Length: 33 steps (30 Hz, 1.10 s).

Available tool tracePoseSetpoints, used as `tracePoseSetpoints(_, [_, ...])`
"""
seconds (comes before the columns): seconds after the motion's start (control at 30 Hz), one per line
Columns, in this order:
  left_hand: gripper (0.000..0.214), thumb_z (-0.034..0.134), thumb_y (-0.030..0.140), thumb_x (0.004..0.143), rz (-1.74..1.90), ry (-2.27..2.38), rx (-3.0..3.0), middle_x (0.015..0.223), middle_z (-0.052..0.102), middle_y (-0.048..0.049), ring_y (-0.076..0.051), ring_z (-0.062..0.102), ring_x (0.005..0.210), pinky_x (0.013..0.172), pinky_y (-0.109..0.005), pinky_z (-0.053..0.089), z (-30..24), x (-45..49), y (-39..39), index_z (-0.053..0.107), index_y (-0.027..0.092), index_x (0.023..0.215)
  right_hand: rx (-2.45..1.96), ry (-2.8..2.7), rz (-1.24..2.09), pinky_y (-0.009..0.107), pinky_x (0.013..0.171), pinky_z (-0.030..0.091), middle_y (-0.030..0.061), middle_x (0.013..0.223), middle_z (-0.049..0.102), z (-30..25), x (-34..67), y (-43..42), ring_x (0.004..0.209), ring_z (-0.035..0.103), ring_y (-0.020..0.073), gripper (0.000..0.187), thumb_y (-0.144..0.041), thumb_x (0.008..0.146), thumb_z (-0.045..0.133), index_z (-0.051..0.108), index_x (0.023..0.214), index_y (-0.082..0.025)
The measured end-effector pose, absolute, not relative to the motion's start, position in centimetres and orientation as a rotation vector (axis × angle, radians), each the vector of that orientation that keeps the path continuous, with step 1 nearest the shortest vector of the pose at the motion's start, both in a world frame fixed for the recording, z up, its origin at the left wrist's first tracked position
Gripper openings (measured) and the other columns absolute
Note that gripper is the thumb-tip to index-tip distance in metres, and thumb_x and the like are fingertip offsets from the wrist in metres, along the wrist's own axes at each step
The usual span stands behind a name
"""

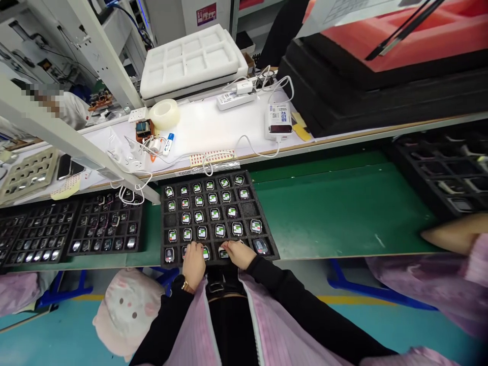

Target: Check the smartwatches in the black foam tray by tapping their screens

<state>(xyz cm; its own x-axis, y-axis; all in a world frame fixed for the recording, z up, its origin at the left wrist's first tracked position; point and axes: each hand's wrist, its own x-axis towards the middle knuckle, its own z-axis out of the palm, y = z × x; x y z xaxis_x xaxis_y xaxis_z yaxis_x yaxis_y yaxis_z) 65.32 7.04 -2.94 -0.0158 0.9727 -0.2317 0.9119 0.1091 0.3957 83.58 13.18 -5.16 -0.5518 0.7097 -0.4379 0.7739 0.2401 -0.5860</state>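
A black foam tray (272, 243) lies on the green bench surface in front of me, with small square smartwatches in rows, their screens lit in green and white. My left hand (193, 264) is at the front row, fingers bent and close together over one smartwatch (184, 250), which they partly cover. To its right, another smartwatch (206, 253) shows between my hands. My right hand (240, 254) reaches in from the right, thumb and fingertips pinched at a front-row smartwatch (223, 253). The fingers hide part of that watch.
More watch trays stand at left (110, 223) and right (450, 173). A white shelf (213, 122) behind carries a tape roll (164, 114), cables, a white boxy device (279, 119) and foam trays (190, 61). A co-worker's forearm (453, 234) rests at right. A plush-covered seat (129, 310) is below left.
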Motion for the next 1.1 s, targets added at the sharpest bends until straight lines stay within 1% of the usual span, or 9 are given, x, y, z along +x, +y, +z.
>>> tracePoseSetpoints(0.1, [0.029, 0.028, 0.013, 0.094, 0.242, 1.881, 1.790, 0.095, 0.058, -0.0100, -0.024, 0.052, 0.093, 0.088, -0.041, 0.043, -2.9, 65.1, 7.4, 0.058, 0.015, 0.095, 1.499, 2.411, -1.277, 0.025, 0.088, 0.043, 0.0100, 0.106, 0.066, -5.2, 83.6, 13.2, 0.101, 0.063, 0.0204, 0.028, -0.017, 0.100, 0.039, 0.067, 0.104, -0.015])
tracePoseSetpoints(0.23, [0.028, 0.029, 0.021, 0.096, 0.353, 1.768, 1.693, 0.093, 0.062, -0.0062, -0.021, 0.056, 0.088, 0.083, -0.037, 0.045, -2.7, 64.5, 7.4, 0.057, 0.018, 0.101, 1.665, 2.391, -1.385, 0.032, 0.093, 0.044, 0.0162, 0.116, 0.060, -4.6, 83.5, 13.0, 0.102, 0.062, 0.0239, 0.033, -0.018, 0.100, 0.036, 0.064, 0.114, -0.010])
tracePoseSetpoints(0.4, [0.027, 0.036, 0.027, 0.095, 0.532, 1.707, 1.530, 0.106, 0.066, -0.0052, -0.021, 0.058, 0.102, 0.094, -0.039, 0.044, -3.2, 63.9, 7.4, 0.061, 0.021, 0.104, 1.704, 2.332, -1.755, 0.036, 0.104, 0.040, 0.0136, 0.115, 0.063, -4.6, 82.6, 12.8, 0.111, 0.058, 0.0229, 0.031, -0.016, 0.097, 0.039, 0.067, 0.109, -0.012])
tracePoseSetpoints(0.47, [0.028, 0.037, 0.031, 0.095, 0.611, 1.717, 1.450, 0.108, 0.066, -0.0059, -0.021, 0.059, 0.104, 0.096, -0.040, 0.044, -3.3, 64.0, 7.7, 0.062, 0.021, 0.104, 1.659, 2.248, -1.971, 0.039, 0.100, 0.045, 0.0121, 0.109, 0.066, -4.9, 82.0, 12.9, 0.108, 0.061, 0.0230, 0.030, -0.017, 0.095, 0.041, 0.069, 0.105, -0.013])
tracePoseSetpoints(0.63, [0.038, 0.034, 0.038, 0.096, 0.765, 1.717, 1.282, 0.108, 0.065, -0.0091, -0.018, 0.062, 0.091, 0.082, -0.033, 0.051, -1.9, 64.5, 8.5, 0.060, 0.018, 0.114, 1.412, 1.894, -2.553, 0.034, 0.069, 0.059, 0.0098, 0.095, 0.069, -5.3, 81.1, 13.5, 0.080, 0.069, 0.0196, 0.038, -0.040, 0.096, 0.044, 0.065, 0.113, -0.015])
tracePoseSetpoints(0.73, [0.039, 0.049, 0.042, 0.089, 0.788, 1.680, 1.250, 0.106, 0.064, -0.0078, -0.015, 0.061, 0.080, 0.072, -0.029, 0.052, -0.3, 65.0, 8.7, 0.061, 0.021, 0.119, 1.314, 1.732, -2.786, 0.033, 0.075, 0.059, 0.0082, 0.089, 0.069, -5.1, 81.3, 14.0, 0.079, 0.069, 0.0179, 0.051, -0.058, 0.087, 0.055, 0.065, 0.110, -0.014])
tracePoseSetpoints(0.87, [0.053, 0.073, 0.035, 0.071, 0.834, 1.672, 1.231, 0.121, 0.055, -0.0071, -0.009, 0.055, 0.069, 0.063, -0.025, 0.050, 1.2, 65.7, 8.7, 0.061, 0.026, 0.122, 1.265, 1.616, -2.949, 0.036, 0.077, 0.058, 0.0062, 0.086, 0.067, -4.3, 82.1, 14.4, 0.076, 0.067, 0.0175, 0.066, -0.069, 0.070, 0.068, 0.066, 0.107, -0.014])
tracePoseSetpoints(0.97, [0.054, 0.074, 0.040, 0.071, 0.873, 1.644, 1.156, 0.115, 0.059, -0.0096, -0.009, 0.055, 0.066, 0.061, -0.025, 0.049, 1.7, 65.9, 8.8, 0.063, 0.020, 0.120, 1.251, 1.533, -3.047, 0.036, 0.076, 0.058, 0.0058, 0.086, 0.067, -3.0, 82.5, 14.3, 0.079, 0.066, 0.0181, 0.065, -0.066, 0.068, 0.073, 0.065, 0.105, -0.013])
tracePoseSetpoints(1.1, [0.060, 0.058, 0.054, 0.083, 0.893, 1.553, 1.048, 0.097, 0.067, -0.0123, -0.013, 0.059, 0.067, 0.060, -0.026, 0.049, 1.8, 65.9, 9.0, 0.059, 0.012, 0.125, 1.237, 1.284, -3.238, 0.034, 0.078, 0.058, 0.0070, 0.096, 0.067, -1.2, 82.3, 13.8, 0.088, 0.066, 0.0184, 0.057, -0.055, 0.066, 0.081, 0.065, 0.104, -0.016])
